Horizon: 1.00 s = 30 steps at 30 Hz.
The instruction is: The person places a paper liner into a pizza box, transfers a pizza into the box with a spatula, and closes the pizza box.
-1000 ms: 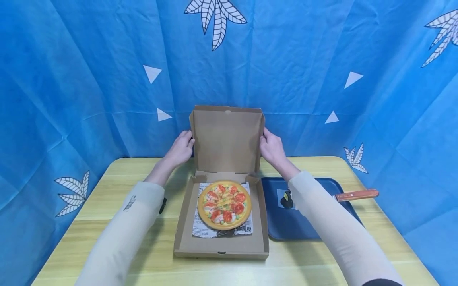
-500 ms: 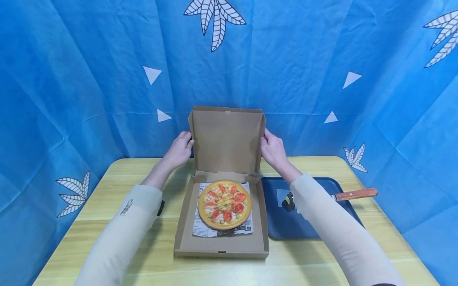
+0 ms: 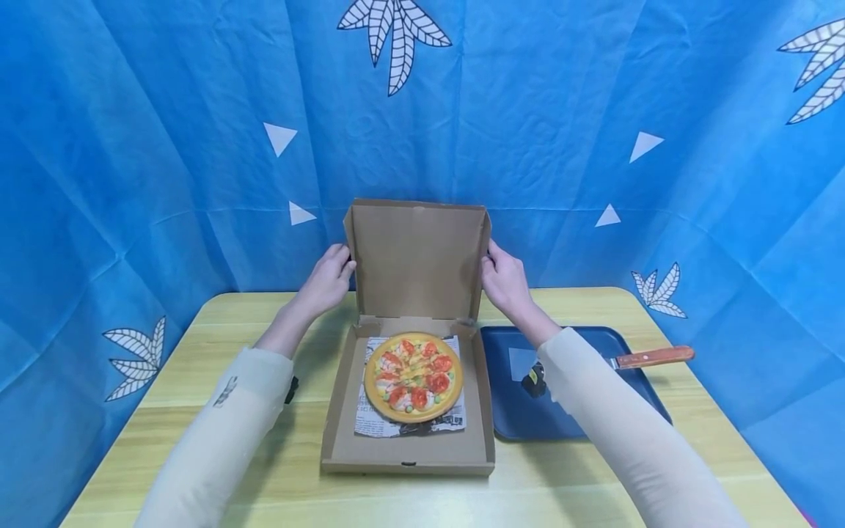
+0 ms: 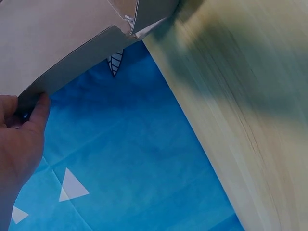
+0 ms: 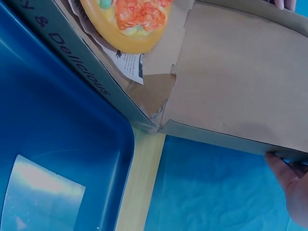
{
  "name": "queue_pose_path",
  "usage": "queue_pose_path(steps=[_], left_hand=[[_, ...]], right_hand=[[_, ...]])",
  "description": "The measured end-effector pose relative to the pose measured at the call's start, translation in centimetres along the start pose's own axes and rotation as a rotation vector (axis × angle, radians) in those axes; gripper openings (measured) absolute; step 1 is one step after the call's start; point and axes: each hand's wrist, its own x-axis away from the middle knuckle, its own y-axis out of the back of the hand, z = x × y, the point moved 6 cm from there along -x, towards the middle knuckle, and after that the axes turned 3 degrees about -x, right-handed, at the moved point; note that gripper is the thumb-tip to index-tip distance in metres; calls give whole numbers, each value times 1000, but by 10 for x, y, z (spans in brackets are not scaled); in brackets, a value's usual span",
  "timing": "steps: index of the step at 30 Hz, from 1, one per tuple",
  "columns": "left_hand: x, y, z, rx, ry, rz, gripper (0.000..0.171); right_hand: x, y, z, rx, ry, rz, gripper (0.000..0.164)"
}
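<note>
A brown cardboard pizza box (image 3: 337, 447) stands open on the table, its lid (image 3: 419, 257) raised nearly upright at the back. My left hand (image 3: 326, 280) pinches the lid's left side flap, thumb and fingers on either side of it. The opposite flap is gripped by my right hand (image 3: 505, 282). Inside the box lies a toy-like pizza (image 3: 414, 378) with red and green toppings, resting on newsprint paper (image 3: 376, 422). The right wrist view shows my right thumb (image 5: 281, 168) against the flap; its other fingers are mostly hidden.
Right of the box lies a dark blue tray (image 3: 521, 425), partly under my right sleeve (image 3: 627, 425). A wooden-handled utensil (image 3: 653, 357) sticks out over its right rim, its head hidden. A blue curtain (image 3: 422, 132) hangs behind the wooden table (image 3: 165, 418).
The lid has tipped slightly forward, towards me, and its top edge is a little lower. Both hands have moved with it and keep their hold. The pizza has stayed in place.
</note>
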Motion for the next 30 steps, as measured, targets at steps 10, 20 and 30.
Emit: queue_pose_path(steps=[10, 20, 30], left_hand=[[9, 3, -4, -9, -44, -32, 17], [18, 3, -7, 10, -54, -52, 15], [27, 5, -8, 30, -77, -63, 17]], right_hand=[[12, 1, 2, -39, 1, 3, 53], [25, 2, 2, -109, 20, -23, 52], [38, 1, 3, -151, 22, -40, 52]])
